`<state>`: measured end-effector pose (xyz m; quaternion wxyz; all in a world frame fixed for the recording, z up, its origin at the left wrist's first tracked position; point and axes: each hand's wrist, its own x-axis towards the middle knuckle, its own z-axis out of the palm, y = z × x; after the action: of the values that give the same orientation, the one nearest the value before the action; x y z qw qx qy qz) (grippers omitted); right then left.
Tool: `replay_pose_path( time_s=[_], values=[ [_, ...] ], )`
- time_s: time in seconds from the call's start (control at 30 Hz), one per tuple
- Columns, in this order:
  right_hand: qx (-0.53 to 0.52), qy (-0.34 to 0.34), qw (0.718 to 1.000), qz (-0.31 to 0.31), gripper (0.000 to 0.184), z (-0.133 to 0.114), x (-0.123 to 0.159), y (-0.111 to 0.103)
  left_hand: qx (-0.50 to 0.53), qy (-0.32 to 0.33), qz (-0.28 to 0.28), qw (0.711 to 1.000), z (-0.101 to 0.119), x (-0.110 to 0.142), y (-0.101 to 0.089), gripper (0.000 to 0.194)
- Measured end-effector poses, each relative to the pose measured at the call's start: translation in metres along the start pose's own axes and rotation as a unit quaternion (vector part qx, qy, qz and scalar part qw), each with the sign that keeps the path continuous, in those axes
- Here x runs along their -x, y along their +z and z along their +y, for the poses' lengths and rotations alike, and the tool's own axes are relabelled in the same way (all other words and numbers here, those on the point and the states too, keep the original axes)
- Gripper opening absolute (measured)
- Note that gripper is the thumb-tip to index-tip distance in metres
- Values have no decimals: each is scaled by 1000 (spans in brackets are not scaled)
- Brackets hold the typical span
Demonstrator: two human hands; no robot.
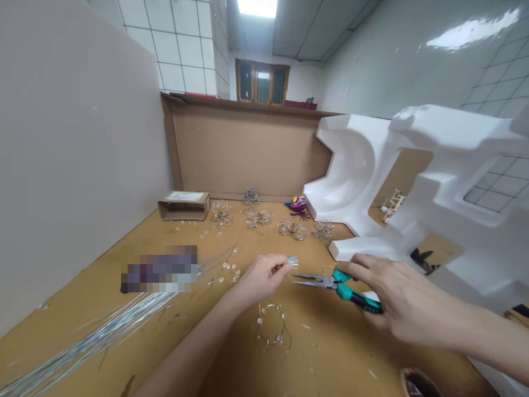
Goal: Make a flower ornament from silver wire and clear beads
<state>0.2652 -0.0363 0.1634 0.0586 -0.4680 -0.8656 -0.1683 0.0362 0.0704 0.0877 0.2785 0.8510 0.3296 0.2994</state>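
Near the middle of the table, my left hand (266,274) is closed in a pinch; what its fingers hold is too small to make out. A bundle of short silvery wire pieces (293,261) shows just past its fingertips; whether they touch is unclear. My right hand (384,295) grips green-and-black needle-nose pliers (330,281), jaws slightly apart and pointing left at my left hand. Below my left hand lies a wire ring with clear beads (283,316). More clear beads on wire (230,272) lie left of that hand.
Long silvery wires (111,325) stretch across the left side, beside a blurred-out item (159,269). Behind stand a small cardboard box (184,207), several beaded wire pieces (258,219) and a colourful ball-like object (298,203). White foam packing (351,165) borders the right; a roll (419,383) sits front right.
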Motion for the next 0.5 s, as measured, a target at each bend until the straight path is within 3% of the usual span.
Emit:
replay_pose_path(
  time_s=[0.17, 0.33, 0.5],
  values=[
    [-100, 75, 983, -133, 25, -13, 22, 45, 55, -26, 29, 998, 1, 2, -10, 30],
    [-142, 146, 972, -120, 36, -24, 38, 100, 97, -44, 2, 994, 16, 6, -18, 30],
    [-140, 130, 977, -95, 43, -27, 39, 117, 98, -51, -20, 994, 22, 8, -19, 30]
  ],
)
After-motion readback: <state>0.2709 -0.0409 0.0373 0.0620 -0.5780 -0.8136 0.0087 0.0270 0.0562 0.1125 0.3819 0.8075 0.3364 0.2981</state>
